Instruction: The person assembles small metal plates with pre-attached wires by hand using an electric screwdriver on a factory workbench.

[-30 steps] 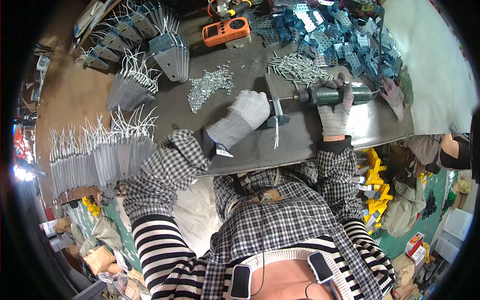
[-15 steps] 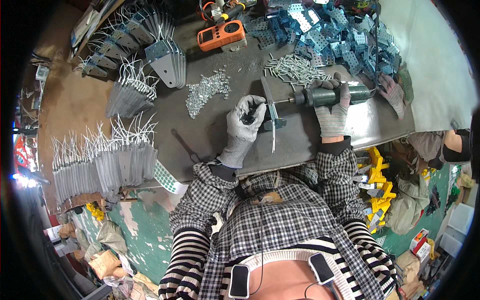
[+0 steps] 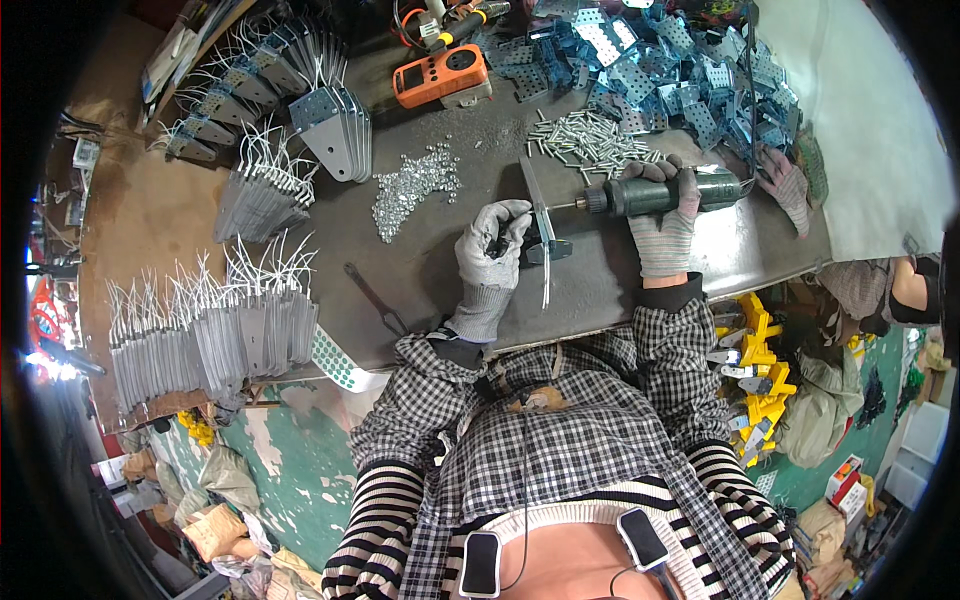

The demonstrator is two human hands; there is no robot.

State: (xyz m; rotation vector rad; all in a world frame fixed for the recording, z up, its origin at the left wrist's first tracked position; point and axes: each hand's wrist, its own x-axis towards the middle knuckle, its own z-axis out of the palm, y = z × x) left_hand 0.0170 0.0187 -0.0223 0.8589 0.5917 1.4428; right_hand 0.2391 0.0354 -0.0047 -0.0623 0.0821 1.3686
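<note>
My left hand (image 3: 489, 245), in a grey work glove, is closed against the left face of a flat grey metal plate (image 3: 537, 200) standing on edge over the bench. Whatever its fingertips pinch there, besides the plate, is hidden. White wires (image 3: 546, 287) hang from the plate's near end, beside a dark block (image 3: 562, 247). My right hand (image 3: 664, 220), in a striped glove, wraps round a dark green power screwdriver (image 3: 650, 194) held level. The bit (image 3: 566, 204) reaches left to the plate's right face, opposite my left fingers.
Small nuts (image 3: 415, 190) and a heap of bolts (image 3: 590, 140) lie beyond my hands. Blue perforated brackets (image 3: 660, 70) pile up far right, with a striped glove (image 3: 785, 190) nearer. Stacked wired plates (image 3: 210, 335) stand left; a wrench (image 3: 375, 297) and orange meter (image 3: 440, 75) lie on the bench.
My left hand and wrist have shifted slightly right, and its fingers have drawn closer together by the plate. The screwdriver in my right hand stays nearly in place.
</note>
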